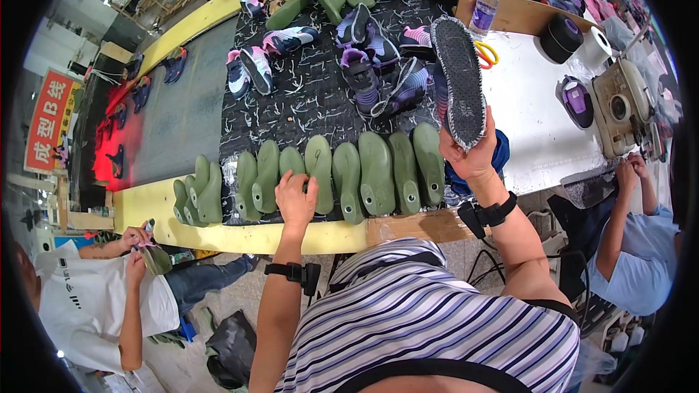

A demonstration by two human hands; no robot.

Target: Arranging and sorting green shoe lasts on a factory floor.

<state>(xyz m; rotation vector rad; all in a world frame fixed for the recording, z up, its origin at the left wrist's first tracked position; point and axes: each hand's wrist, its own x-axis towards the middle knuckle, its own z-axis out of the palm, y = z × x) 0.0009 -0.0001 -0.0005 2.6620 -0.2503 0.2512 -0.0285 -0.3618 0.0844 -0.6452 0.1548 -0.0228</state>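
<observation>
Right fingers (451, 147) pinching one shoe (460, 76); left fingers (289, 179), grip unclear, among eight green lasts (376, 167)

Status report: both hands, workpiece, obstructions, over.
Left hand at green shoe lasts. Right hand gripping a shoe, underside toward camera. More shoes cluttered ahead.

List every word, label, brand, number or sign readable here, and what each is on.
Red sign, left: large white characters, wording not copied here.
Shoe in the right hand: small marks on its underside, too blurred to read.
Bottle: purple label, too small to read.
White shirt, lower left: dark print, too small to read.
</observation>
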